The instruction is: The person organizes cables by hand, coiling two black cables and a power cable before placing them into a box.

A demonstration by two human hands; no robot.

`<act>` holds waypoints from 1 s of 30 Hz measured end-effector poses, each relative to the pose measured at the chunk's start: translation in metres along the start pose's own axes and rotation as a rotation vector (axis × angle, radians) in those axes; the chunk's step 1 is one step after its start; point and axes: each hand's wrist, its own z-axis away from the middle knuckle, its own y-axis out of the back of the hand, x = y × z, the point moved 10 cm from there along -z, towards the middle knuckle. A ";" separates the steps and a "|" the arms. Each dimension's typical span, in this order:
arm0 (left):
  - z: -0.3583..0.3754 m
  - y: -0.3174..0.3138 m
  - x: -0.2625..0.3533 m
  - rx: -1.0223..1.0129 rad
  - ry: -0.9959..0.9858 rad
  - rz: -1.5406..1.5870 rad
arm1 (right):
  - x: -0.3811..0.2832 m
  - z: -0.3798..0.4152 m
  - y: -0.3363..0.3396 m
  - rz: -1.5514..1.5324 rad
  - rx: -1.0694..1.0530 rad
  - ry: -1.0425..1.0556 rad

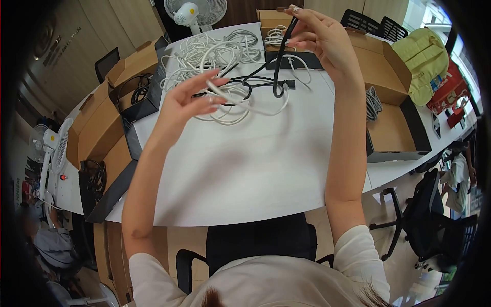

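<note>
Overhead, a black cable [280, 61] is being pinched by the closed fingers [294, 15] of the right hand [317, 38] — hanging straight down — while the left hand [192, 97] is gripping a white cable [225, 97] beside it.

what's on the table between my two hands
In the head view, between the left hand and right hand lie tangled white cables and the black cable hanging from the right hand.

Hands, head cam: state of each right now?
Left hand: closed on a white cable above the table.
Right hand: raised, pinching a black cable that hangs down from it.
</note>
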 end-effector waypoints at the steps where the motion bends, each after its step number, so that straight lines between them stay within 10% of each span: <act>1: -0.011 -0.002 0.006 -0.011 -0.024 0.032 | 0.003 -0.001 -0.006 -0.004 -0.032 0.007; 14: -0.097 0.023 0.049 0.228 -0.338 0.397 | 0.069 0.018 -0.092 0.436 -0.589 -0.190; 23: -0.153 0.127 0.020 0.416 -0.152 0.352 | 0.070 -0.001 -0.053 0.478 -0.380 -0.203; 30: -0.139 0.088 0.028 0.396 -0.014 0.183 | 0.100 -0.013 -0.035 0.165 -0.231 -0.329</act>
